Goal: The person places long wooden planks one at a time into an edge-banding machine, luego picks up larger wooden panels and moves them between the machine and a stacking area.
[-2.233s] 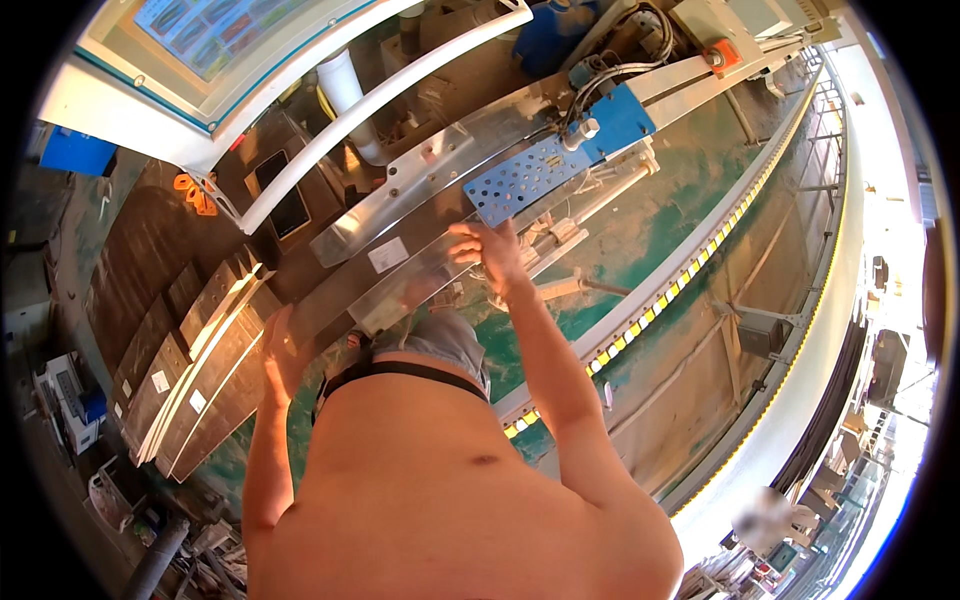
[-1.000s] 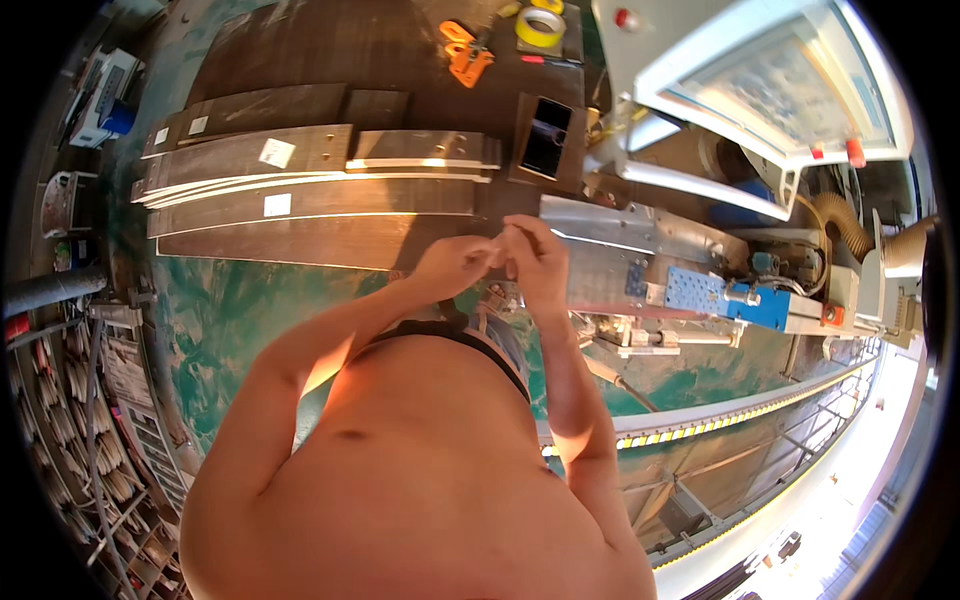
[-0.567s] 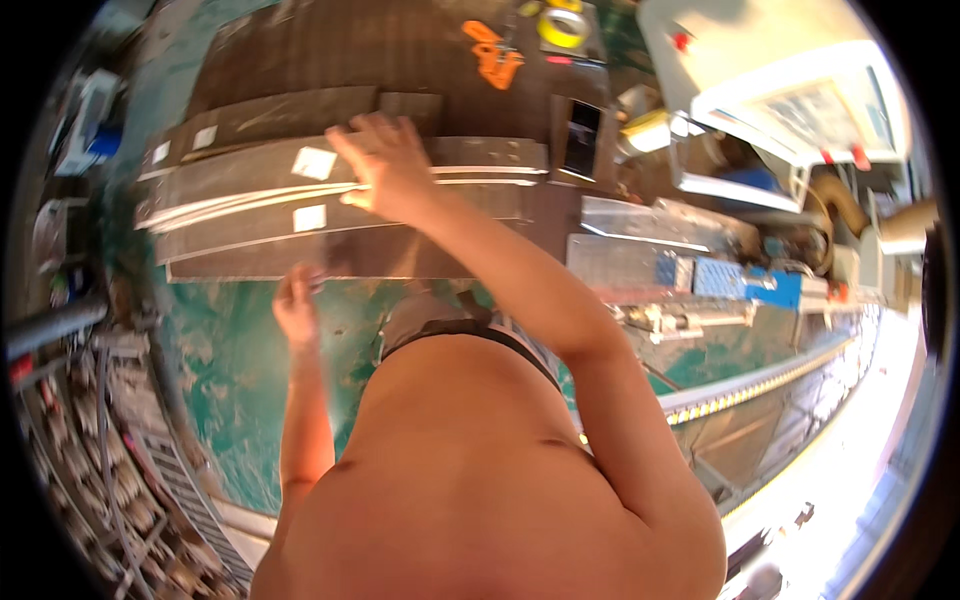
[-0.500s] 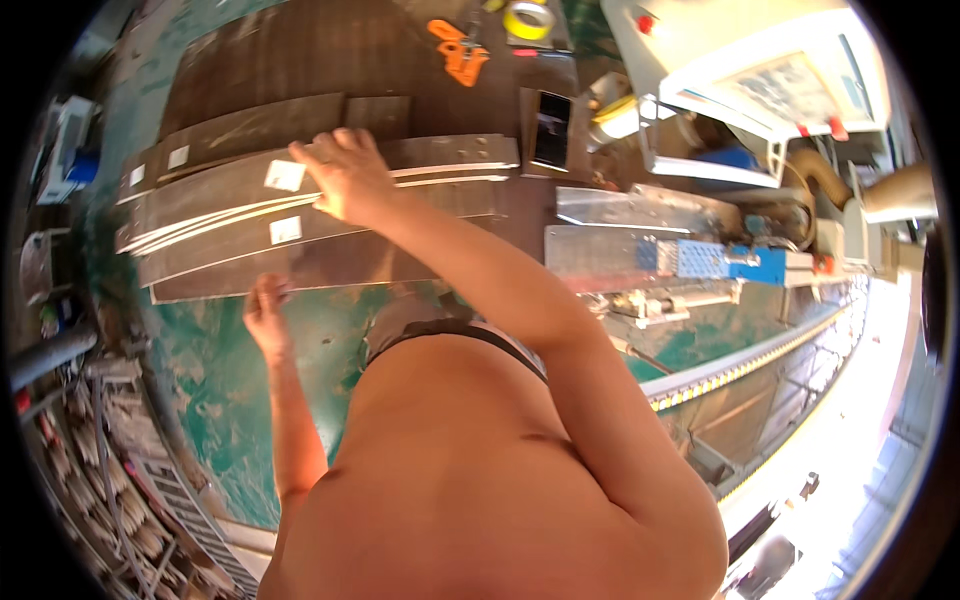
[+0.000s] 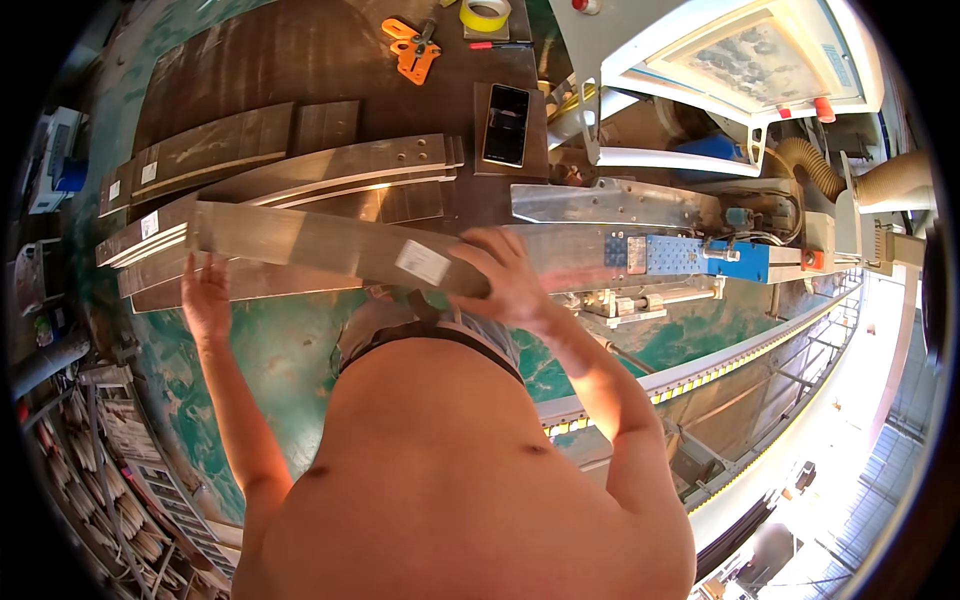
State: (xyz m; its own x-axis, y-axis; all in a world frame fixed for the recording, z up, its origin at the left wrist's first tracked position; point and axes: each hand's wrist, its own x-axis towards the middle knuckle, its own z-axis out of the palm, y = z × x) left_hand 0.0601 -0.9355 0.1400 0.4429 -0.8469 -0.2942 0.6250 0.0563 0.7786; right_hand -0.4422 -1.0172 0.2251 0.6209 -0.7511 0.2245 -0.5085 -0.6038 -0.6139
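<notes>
A long flat brown-grey panel strip (image 5: 330, 240) with a white label hangs tilted above the stacked strips, its right end nearer to me. My right hand (image 5: 505, 280) is closed around that right end, fingers over the far edge and thumb at the near side. Below the left end, my left hand (image 5: 207, 295) supports the lower edge with its fingers, whose tips are partly hidden by the strip. Behind it lie more strips (image 5: 350, 160), stacked on the dark brown table (image 5: 300, 60); some carry white labels.
Farther back lie an orange clamp (image 5: 412, 50), a roll of yellow tape (image 5: 484, 14) and a phone (image 5: 506, 125). At right stands a machine with a metal bed (image 5: 600, 205), a blue block (image 5: 740, 262) and a white-framed screen (image 5: 755, 70). A toothed rail (image 5: 700, 375) runs beside me.
One labelled strip is lifted off the stack and swung toward me. My right hand has moved right and nearer with its end; my left hand has moved left to its other end.
</notes>
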